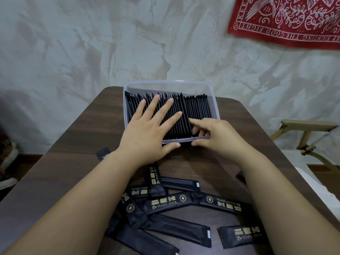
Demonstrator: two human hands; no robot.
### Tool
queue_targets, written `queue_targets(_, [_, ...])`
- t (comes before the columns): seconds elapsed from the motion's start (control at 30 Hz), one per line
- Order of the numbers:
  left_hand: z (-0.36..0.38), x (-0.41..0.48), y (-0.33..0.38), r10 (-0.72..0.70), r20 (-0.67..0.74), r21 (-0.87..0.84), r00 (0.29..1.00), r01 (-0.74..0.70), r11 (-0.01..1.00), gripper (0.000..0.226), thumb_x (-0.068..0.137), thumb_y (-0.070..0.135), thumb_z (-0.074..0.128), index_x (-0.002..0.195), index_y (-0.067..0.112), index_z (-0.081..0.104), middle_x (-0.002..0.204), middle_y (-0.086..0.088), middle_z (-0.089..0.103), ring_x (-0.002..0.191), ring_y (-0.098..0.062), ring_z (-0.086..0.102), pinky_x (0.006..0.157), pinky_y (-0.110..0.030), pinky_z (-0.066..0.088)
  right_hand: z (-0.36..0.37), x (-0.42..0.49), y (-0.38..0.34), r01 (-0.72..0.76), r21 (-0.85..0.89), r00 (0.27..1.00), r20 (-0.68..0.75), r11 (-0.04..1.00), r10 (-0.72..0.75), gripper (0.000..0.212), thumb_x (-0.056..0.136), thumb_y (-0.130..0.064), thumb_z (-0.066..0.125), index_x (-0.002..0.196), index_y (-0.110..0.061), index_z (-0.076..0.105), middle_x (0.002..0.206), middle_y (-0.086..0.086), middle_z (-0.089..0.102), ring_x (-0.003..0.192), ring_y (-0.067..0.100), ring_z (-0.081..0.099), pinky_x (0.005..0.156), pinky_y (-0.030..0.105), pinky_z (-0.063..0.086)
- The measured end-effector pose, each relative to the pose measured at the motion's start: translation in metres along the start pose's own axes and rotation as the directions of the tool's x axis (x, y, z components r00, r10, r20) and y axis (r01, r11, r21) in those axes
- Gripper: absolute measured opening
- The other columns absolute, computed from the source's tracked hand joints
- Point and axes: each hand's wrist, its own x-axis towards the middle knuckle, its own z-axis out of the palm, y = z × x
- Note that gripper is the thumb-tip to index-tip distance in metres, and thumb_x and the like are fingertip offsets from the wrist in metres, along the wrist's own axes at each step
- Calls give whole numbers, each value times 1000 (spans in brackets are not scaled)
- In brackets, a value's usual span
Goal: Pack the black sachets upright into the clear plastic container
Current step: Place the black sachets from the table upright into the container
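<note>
Head view: left hand [147, 133] flat on sachets [195, 109], right hand [219, 137] curled beside them, grip unclear; lifting the left could topple them.

The surface [73, 144] is a dark, wood-grained top with rounded corners. At its far edge stands a clear plastic container [215, 100], reaching a little past the rim. Nearer the front, loose black sachets [165, 203] lie flat in an overlapping heap. One sachet [239, 236] lies apart at the right front, and another [102, 153] lies at the left.
</note>
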Motion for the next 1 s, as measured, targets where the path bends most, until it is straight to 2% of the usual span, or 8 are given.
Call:
queue_targets(0.07, [-2, -1, 1, 28, 9, -17, 1000, -28, 999, 79, 84, 71, 18, 149, 28, 21, 161, -9, 23, 148, -37, 18, 118, -53, 11, -2, -2, 0, 15, 6, 999, 37, 1000, -15, 66, 80, -12, 73, 138, -20, 45, 92, -15, 55, 77, 7, 54, 79, 20, 44])
queue_targets(0.17, [-8, -3, 3, 57, 40, -52, 998, -55, 997, 78, 85, 72, 21, 148, 26, 23, 158, -10, 29, 146, -38, 25, 116, -53, 16, -9, -7, 0, 18, 29, 996, 83, 999, -20, 66, 80, -13, 73, 139, -24, 44, 89, -20, 56, 73, 4, 53, 76, 17, 44])
queue_targets(0.23, [-17, -5, 8, 56, 81, -103, 995, -48, 994, 84, 81, 75, 14, 151, 29, 17, 162, -7, 20, 149, -35, 15, 118, -50, 8, -15, -12, 1, 10, 51, 994, 111, 999, -16, 66, 80, -14, 73, 138, -26, 44, 89, -19, 57, 73, 3, 53, 73, 15, 43])
queue_targets(0.33, [-26, -5, 17, 45, 169, -146, 985, -21, 989, 92, 71, 81, -1, 152, 38, -6, 164, 3, -9, 152, -25, -9, 120, -43, -8, -27, -20, 5, -20, 100, 988, 151, 995, 5, 65, 79, -15, 74, 135, -30, 45, 89, -16, 60, 73, 0, 53, 72, 14, 43])
queue_targets(0.5, [-40, 9, 26, 101, 362, -267, 927, 0, 964, 80, 89, 70, 36, 154, 40, -1, 164, 10, -9, 152, -17, -8, 122, -37, -3, -42, -29, 7, -69, 129, 977, 211, 989, 41, 56, 81, -19, 72, 132, -29, 52, 89, -17, 61, 73, -1, 52, 73, 16, 44])
queue_targets(0.6, [-42, 11, 29, 120, 385, -292, 915, -2, 956, 81, 89, 69, 39, 154, 40, -2, 164, 10, -10, 151, -16, -9, 122, -36, -4, -46, -31, 7, -75, 72, 972, 229, 995, 57, 55, 83, -25, 69, 135, -28, 50, 92, -19, 59, 75, -2, 52, 77, 17, 43])
queue_targets(0.77, [-45, 22, 33, 151, 347, -328, 925, -31, 944, 91, 86, 70, 43, 154, 34, -7, 163, 9, -15, 151, -16, -14, 121, -36, -7, -48, -32, 6, -75, -21, 962, 264, 997, 78, 60, 83, -34, 68, 138, -27, 44, 103, -19, 53, 94, 2, 50, 91, 23, 41])
queue_targets(1.0, [-39, 27, 38, 208, 378, -305, 902, -90, 948, 79, 92, 67, 35, 154, 37, -3, 163, 13, -10, 151, -14, -11, 121, -35, -5, -47, -33, 8, -102, -16, 969, 226, 995, 103, 55, 80, -29, 72, 132, -28, 52, 105, -21, 59, 106, 1, 53, 98, 24, 41])
